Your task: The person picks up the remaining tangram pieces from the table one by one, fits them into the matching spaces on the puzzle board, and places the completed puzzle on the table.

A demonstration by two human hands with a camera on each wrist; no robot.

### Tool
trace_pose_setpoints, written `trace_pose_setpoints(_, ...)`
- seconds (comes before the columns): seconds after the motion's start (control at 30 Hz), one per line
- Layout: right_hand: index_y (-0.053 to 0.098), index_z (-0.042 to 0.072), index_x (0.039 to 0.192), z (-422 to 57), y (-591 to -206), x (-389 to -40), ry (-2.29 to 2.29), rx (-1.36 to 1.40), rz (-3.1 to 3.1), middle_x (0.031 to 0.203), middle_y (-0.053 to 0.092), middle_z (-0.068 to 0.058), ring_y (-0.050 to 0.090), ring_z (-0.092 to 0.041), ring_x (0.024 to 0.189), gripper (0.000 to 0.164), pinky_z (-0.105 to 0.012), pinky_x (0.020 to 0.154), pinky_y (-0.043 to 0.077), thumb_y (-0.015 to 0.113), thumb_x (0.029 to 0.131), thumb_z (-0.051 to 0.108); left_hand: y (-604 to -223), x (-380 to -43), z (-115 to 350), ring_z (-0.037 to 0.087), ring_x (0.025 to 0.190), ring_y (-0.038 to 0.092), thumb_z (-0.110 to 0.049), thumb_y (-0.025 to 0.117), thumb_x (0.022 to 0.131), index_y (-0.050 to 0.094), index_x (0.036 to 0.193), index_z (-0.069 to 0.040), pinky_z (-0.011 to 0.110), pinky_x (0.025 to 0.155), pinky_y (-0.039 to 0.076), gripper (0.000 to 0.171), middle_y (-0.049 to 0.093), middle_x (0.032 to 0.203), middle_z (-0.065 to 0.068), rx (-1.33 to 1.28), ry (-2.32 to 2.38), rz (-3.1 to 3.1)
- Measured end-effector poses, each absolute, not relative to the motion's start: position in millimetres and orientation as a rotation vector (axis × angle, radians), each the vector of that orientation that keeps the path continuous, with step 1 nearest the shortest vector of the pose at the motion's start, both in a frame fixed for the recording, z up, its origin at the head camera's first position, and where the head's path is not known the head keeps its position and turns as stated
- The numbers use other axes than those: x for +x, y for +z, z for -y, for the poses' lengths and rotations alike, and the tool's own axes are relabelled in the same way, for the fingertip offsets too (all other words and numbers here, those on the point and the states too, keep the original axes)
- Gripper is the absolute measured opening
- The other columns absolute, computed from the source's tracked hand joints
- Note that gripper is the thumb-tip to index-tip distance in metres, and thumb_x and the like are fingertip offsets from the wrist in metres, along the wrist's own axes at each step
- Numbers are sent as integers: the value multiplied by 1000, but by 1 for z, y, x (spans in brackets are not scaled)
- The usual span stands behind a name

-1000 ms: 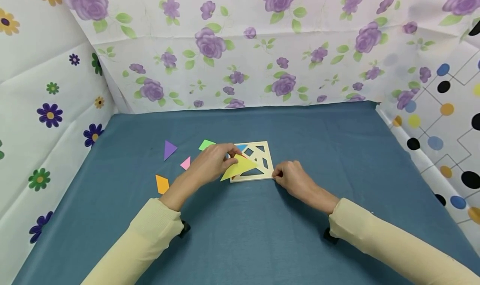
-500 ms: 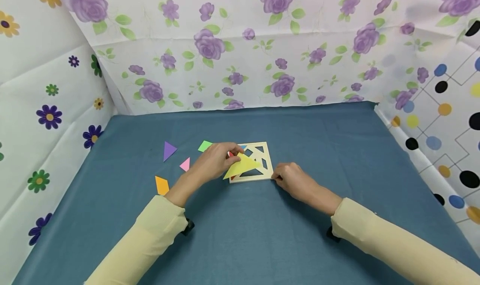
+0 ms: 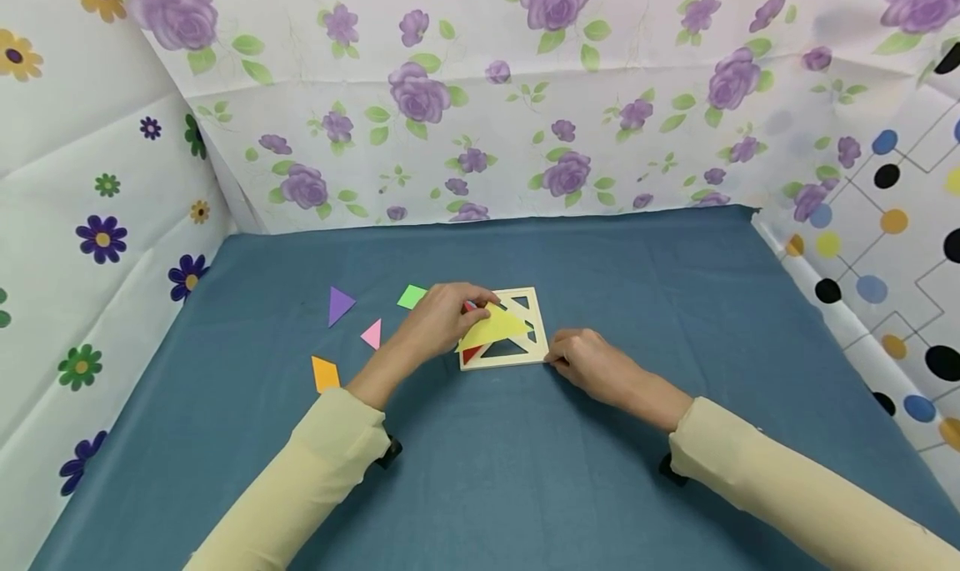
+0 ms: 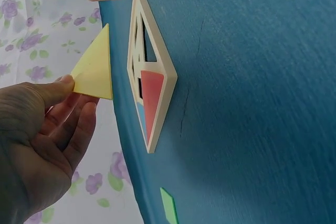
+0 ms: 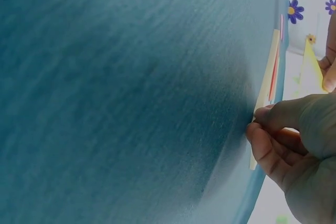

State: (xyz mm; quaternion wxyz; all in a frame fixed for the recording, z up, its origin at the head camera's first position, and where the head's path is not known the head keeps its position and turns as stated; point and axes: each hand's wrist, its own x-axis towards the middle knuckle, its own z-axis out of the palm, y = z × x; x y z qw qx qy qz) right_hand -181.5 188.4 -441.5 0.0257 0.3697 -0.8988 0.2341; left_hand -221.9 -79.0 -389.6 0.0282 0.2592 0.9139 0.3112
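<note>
Between thumb and fingers, my left hand pinches a flat yellow triangle at one edge, holding it tilted above the pale wooden tangram board. Red and blue pieces sit in the board's cutouts, and several other cutouts show dark. In the head view the triangle and left hand cover part of the board. My right hand pinches the board's near right corner between thumb and curled fingers. The board lies flat on the blue cloth.
Left of the board lie a green piece, a pink triangle, a purple triangle and an orange parallelogram. Blue cloth covers the table. Flower-print sheets rise behind it, with patterned sheets at both sides.
My left hand has carried the yellow triangle a little to the right over the board, uncovering more of the red piece. My right hand stays at the board's corner.
</note>
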Motion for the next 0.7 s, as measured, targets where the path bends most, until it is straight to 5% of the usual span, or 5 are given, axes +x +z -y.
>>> trace_pose_setpoints(0.5, 80, 2, 102, -192, -441, -179, 735, 1157, 2803, 92, 69, -7, 68, -14, 81, 18, -25, 69, 57, 72, 91, -9, -405, -225, 67, 20, 95, 71, -13, 69, 100, 77, 124, -14, 32, 77, 55, 25, 76, 116, 5, 820, 878, -2829)
trace_pose_setpoints(0.7, 80, 2, 103, -193, -442, -177, 732, 1152, 2797, 96, 69, -6, 69, -15, 83, 18, -24, 70, 57, 73, 91, -8, -409, -227, 66, 17, 85, 67, -13, 69, 100, 77, 123, -15, 27, 66, 48, 24, 76, 115, 5, 799, 888, -2809)
